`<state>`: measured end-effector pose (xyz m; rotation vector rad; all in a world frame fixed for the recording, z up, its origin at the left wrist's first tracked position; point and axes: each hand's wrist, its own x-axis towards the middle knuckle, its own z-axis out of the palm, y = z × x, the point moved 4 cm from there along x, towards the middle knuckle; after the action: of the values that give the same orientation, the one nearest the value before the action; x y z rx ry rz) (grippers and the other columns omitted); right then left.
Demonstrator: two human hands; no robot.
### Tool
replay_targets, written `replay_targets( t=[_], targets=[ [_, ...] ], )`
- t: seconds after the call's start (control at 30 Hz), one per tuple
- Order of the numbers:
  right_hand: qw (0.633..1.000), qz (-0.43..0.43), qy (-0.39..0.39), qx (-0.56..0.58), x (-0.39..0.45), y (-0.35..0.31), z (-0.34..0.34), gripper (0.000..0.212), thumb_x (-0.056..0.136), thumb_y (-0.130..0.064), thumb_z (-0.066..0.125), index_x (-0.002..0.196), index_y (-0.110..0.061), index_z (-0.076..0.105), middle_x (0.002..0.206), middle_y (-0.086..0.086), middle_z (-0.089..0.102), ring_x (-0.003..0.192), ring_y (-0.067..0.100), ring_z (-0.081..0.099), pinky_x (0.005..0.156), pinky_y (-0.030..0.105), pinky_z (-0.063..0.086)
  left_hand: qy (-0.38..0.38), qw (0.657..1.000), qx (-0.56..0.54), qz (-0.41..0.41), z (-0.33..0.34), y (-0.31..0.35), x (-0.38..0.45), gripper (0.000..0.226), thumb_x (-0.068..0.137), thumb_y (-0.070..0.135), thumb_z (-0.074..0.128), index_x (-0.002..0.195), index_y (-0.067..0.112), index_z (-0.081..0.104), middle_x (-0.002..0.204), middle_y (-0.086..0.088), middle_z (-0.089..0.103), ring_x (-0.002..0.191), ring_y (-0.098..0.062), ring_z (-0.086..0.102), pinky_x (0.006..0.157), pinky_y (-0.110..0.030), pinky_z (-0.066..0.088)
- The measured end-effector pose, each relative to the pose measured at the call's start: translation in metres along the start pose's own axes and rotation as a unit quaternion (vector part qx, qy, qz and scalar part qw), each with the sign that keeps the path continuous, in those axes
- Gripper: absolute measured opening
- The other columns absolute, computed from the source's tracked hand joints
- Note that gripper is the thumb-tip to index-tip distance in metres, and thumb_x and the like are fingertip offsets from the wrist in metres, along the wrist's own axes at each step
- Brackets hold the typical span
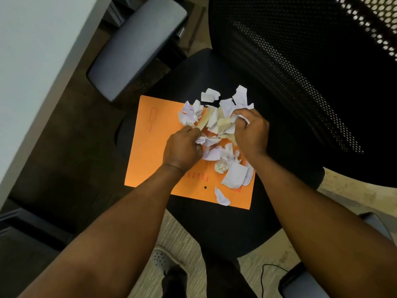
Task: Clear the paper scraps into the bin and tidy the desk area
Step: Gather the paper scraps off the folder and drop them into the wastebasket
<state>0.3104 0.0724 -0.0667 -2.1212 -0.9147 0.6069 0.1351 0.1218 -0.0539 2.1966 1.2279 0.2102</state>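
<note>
While scraps (217, 125) litter one envelope (154, 151), two hands (182, 147) gather.

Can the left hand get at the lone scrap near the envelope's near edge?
Probably yes. That scrap lies in the open on the orange envelope, nothing covering it, but the left hand is already closed on other scraps.

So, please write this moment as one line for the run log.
stage: gathering | left hand: shut on paper scraps | right hand: shut on scraps | under: orange envelope on chair seat | bin: unseen
</note>
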Motion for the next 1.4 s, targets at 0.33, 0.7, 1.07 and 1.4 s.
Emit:
replay_targets(
  t=[0.33,0.7,1.07,1.4],
  targets=[
    [0.992,0.107,0.041,0.054,0.006,-0.017,-0.02,0.028,0.09,-0.003,0.051,0.079,-0.026,0.064,0.07,-0.021,0.057,0.061,-0.009,0.058,0.051,0.0,0.041,0.023,0.925,-0.284,-0.253,-0.014,-0.006,0.0,0.021,0.08,-0.005,0.043,0.066,-0.004,0.058,0.058,-0.014,0.047,0.056,-0.019,0.043,0.054,-0.032,0.034],
    [0.979,0.176,0.058,0.091,-0.007,-0.027,-0.034,0.042,0.086,-0.001,0.056,0.058,-0.032,0.052,0.062,-0.017,0.053,0.05,-0.01,0.057,0.039,0.001,0.035,0.01,0.908,-0.304,-0.29,-0.031,0.0,-0.03,0.025,0.081,0.0,0.045,0.062,0.007,0.06,0.047,0.003,0.049,0.05,-0.022,0.05,0.048,-0.037,0.046],
    [0.996,0.04,-0.06,0.05,-0.082,-0.108,0.017,0.027,0.072,-0.009,0.041,0.069,0.002,0.066,0.063,0.007,0.058,0.063,0.023,0.054,0.059,0.037,0.046,0.074,0.848,-0.401,-0.337,-0.097,-0.028,-0.126,0.027,0.073,0.016,0.051,0.046,0.016,0.05,0.066,-0.004,0.073,0.034,-0.024,0.05,0.039,-0.031,0.044],
    [0.962,-0.052,-0.266,0.024,-0.275,-0.198,0.148,0.034,0.077,-0.007,0.047,0.053,-0.027,0.059,0.043,-0.01,0.058,0.05,0.01,0.061,0.049,0.021,0.044,0.194,0.808,-0.338,-0.441,-0.137,-0.153,-0.329,0.029,0.077,-0.003,0.044,0.054,0.011,0.055,0.055,-0.014,0.06,0.058,-0.04,0.065,0.051,-0.046,0.054]
  ],
)
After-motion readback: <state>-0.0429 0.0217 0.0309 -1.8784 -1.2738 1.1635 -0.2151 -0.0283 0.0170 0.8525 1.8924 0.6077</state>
